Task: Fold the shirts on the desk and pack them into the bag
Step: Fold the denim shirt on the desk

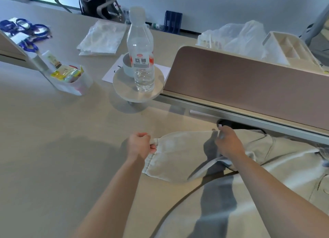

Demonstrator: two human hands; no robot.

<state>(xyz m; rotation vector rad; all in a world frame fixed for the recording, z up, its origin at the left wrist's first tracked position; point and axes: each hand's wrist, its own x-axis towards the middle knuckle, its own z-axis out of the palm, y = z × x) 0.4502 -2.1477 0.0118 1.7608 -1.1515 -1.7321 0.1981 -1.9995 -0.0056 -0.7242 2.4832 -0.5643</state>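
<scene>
Clear bin [75, 88] of packets [65, 74], water bottle [141, 59], left hand [139, 145] pinching shirt [178, 155] cuff

Shirt [284, 175] lies on the desk [53, 131], near right. Its sleeve [178, 154] stretches left across the near middle. Left hand [139, 145] grips the sleeve's left end; right hand [229, 143] pinches its far edge, further right. Divider panel [249, 84] stands just behind the shirt. Behind the divider: plastic bag [240, 36], tray [288, 47] to its right. At the divider's left end: round stand [124, 88] carrying bottle [142, 50] and tape roll [127, 66], paper sheet [111, 72] behind it. Left of the stand: box of packets [71, 81]. Far left: lanyards [25, 29]. Behind the stand: stack of flat bags [101, 38]. Beyond the desk: file rack [173, 22], chair [99, 2] to its left.
</scene>
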